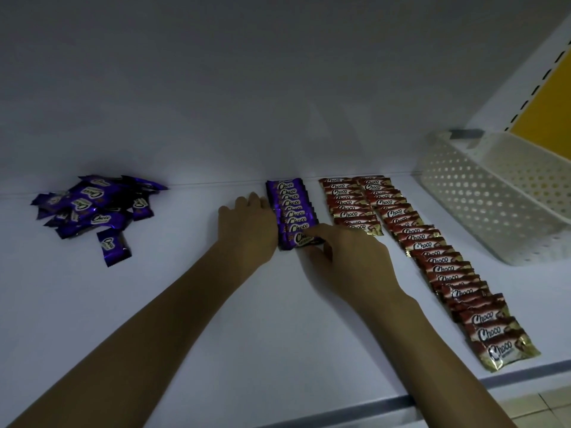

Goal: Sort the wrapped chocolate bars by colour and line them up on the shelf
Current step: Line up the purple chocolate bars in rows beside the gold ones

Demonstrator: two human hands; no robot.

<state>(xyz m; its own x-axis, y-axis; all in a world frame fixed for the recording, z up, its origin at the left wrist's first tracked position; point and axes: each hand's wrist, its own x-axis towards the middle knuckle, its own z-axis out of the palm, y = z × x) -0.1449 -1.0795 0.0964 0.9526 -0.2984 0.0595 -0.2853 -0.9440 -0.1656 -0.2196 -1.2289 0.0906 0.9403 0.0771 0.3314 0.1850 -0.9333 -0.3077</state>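
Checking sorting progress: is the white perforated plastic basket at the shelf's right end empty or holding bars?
Empty, as far as shown: the white perforated plastic basket sits tilted, its visible inside holding no wrappers.

"Choco" | purple wrappers (292, 211) | "Choco" | red wrappers (438, 261) | smaller print unreadable
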